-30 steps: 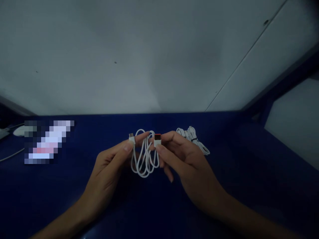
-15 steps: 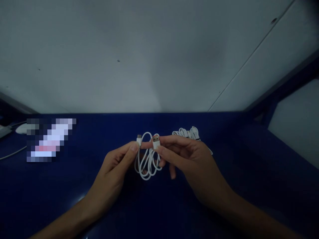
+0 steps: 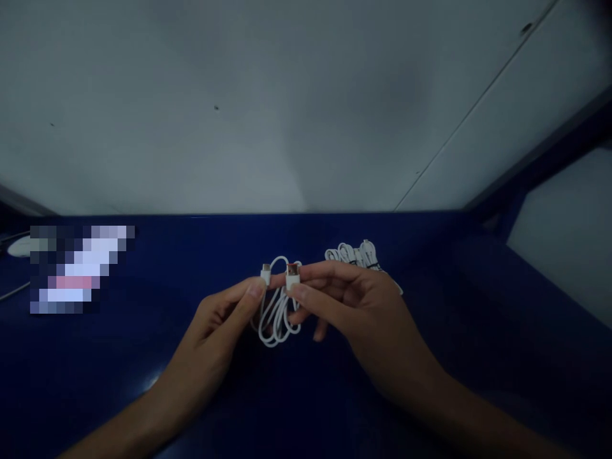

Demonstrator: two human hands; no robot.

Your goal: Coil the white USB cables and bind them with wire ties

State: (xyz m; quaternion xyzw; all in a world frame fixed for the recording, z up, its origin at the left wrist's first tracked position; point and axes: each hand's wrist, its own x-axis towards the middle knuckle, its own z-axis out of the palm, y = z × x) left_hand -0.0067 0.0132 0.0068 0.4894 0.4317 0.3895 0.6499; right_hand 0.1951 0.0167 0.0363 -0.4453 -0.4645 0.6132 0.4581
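A white USB cable (image 3: 275, 328) hangs in loose loops between my two hands, above the blue table. My left hand (image 3: 224, 312) pinches its smaller plug (image 3: 265, 274) between thumb and forefinger, metal end up. Between the thumb and forefinger of my right hand (image 3: 363, 303) is the wider USB-A plug (image 3: 292, 278), also pointing up. The two plugs stand side by side, a little apart. Part of the loops is hidden behind my right fingers. Beyond my right hand lie several coiled white cables (image 3: 351, 254) with dark ties.
The blue table (image 3: 201, 242) meets a grey-white wall (image 3: 262, 127) at the back. A blurred-out lit object (image 3: 86, 268), a white rounded thing (image 3: 20, 247) and a thin cable (image 3: 14, 295) lie at the left. A pale panel (image 3: 568, 223) stands at the right.
The right hand has shifted slightly left with the wider plug, which now faces more squarely upward. The smaller plug has turned a little. The whole view has moved slightly.
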